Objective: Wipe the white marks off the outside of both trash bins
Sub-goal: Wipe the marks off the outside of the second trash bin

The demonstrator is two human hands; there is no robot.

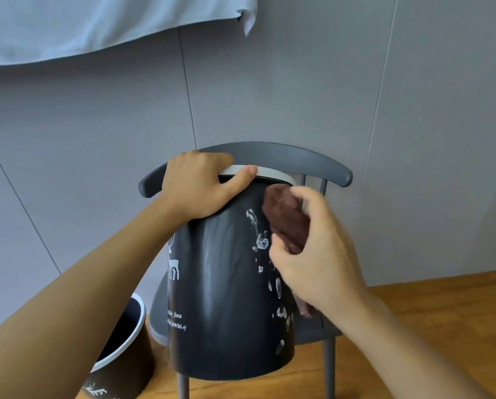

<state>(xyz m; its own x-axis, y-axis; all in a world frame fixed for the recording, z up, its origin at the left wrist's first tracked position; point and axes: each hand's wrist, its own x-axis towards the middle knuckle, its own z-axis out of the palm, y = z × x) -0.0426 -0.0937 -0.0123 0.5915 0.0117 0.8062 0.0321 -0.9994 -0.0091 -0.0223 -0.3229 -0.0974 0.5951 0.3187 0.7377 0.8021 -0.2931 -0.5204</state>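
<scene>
A: Quick one. We've got a dark trash bin [220, 286] in front of a grey chair [298, 156], tilted, its white rim [272, 171] close to the chair's backrest. Whether it rests on the seat, we can't tell.

B: Left hand [200, 185] grips the rim, fingers curled over the top edge, thumb lying along the white band.

A: Right hand [313, 249] holds a brown cloth [287, 220], fingers curled round it, cloth pressed against the bin's upper right side just below the rim.

B: White marks [259, 240] run down the right side of the bin, from beside the cloth to near the base. We also see a white deer print [173, 263] and some small lettering on the left face.

A: Second bin [120, 352] stands on the wooden floor [413, 306] at lower left, upright, open, white rim, just beside the chair.

B: Grey panelled wall [269, 96] behind, pale blue fabric [97, 21] hanging at top left.
</scene>
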